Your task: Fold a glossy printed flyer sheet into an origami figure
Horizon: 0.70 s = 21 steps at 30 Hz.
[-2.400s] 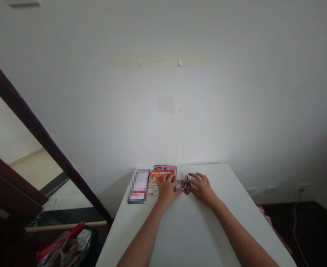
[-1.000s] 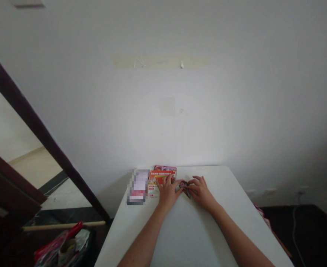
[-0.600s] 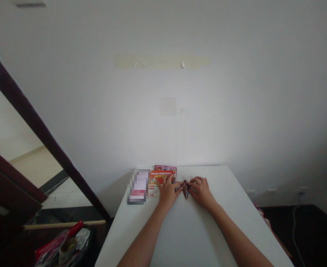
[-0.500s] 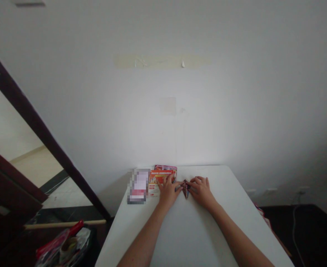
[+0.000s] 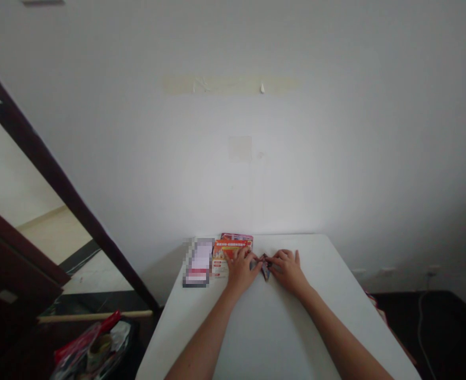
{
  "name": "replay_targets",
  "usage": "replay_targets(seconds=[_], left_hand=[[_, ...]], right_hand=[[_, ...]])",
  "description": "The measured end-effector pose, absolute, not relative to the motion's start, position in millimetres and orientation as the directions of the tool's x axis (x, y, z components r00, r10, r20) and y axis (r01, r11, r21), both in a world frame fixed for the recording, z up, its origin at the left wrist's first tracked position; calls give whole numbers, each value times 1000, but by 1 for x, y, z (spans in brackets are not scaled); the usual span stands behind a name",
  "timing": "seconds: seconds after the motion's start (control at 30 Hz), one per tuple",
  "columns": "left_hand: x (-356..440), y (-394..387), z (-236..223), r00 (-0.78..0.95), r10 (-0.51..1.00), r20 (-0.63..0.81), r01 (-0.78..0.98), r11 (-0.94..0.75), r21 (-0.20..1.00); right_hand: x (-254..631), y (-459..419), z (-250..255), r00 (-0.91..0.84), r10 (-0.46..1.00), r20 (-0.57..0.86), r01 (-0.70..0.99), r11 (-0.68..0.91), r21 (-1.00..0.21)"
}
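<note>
Together, the left hand (image 5: 241, 270) and the right hand (image 5: 289, 268) pinch a small patterned piece (image 5: 265, 272) on a white table (image 5: 272, 327)

The patterned piece lies between the hands, near the middle of the table's far edge, narrow tip toward the near side. It already tapers to that tip, so the shaping seems partly done, with both hands gripping it. It is too small and shaded to tell how much is left.

The forearms (image 5: 205, 338) converge from the near side, palms down. The left thumb and forefinger nip the piece's left side, while the other fingers spread over a red and white leaflet (image 5: 219, 268). The right fingertips grip its right side, the outermost finger raised. A purple-pink printed item (image 5: 236, 236) pokes out behind the leaflet at the far edge; a pixelated flat rectangle (image 5: 199, 259) lies by the far left corner.
</note>
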<state>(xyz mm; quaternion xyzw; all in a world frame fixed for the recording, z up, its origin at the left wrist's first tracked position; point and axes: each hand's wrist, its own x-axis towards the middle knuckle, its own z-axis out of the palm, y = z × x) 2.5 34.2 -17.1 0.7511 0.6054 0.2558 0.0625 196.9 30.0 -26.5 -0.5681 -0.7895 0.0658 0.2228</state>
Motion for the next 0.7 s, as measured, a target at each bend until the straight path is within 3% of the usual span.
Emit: replay_targets(seconds=[0.43, 0.7], left_hand=[[-12, 36, -15, 191, 962, 196, 908, -249, 337], [-13, 34, -10, 232, 959, 162, 916, -271, 295]], right_hand=[[200, 31, -30, -240, 939, 245, 845, 326, -424], [209, 42, -46, -224, 903, 366, 790, 388, -475]])
